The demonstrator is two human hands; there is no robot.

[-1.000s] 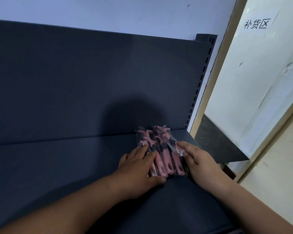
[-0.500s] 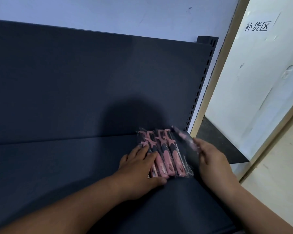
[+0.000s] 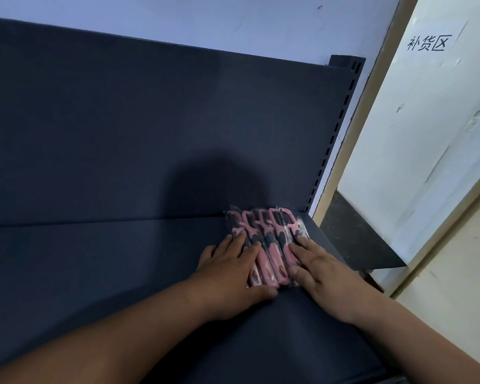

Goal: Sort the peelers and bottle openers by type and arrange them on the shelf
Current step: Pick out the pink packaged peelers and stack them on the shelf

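Several pink-and-black peelers [image 3: 269, 239] in clear plastic sleeves lie side by side on the dark shelf [image 3: 94, 259], near its back right corner, heads toward the back panel. My left hand [image 3: 230, 273] rests flat on the left side of the row, fingers straight, thumb along the near ends of the handles. On the right side of the row my right hand [image 3: 316, 267] lies flat too, fingers straight and pressing on the rightmost peelers. The handles under both palms are hidden.
The shelf's dark back panel [image 3: 150, 120] rises behind the row. A slotted upright [image 3: 333, 134] stands at the right end. Right of it are a white wall with a paper sign [image 3: 427, 42] and a lower dark shelf [image 3: 355, 239].
My right hand held one sleeved peeler lifted at the right of the row; now that peeler lies in the row and the hand rests flat on it. My left hand stayed in place.
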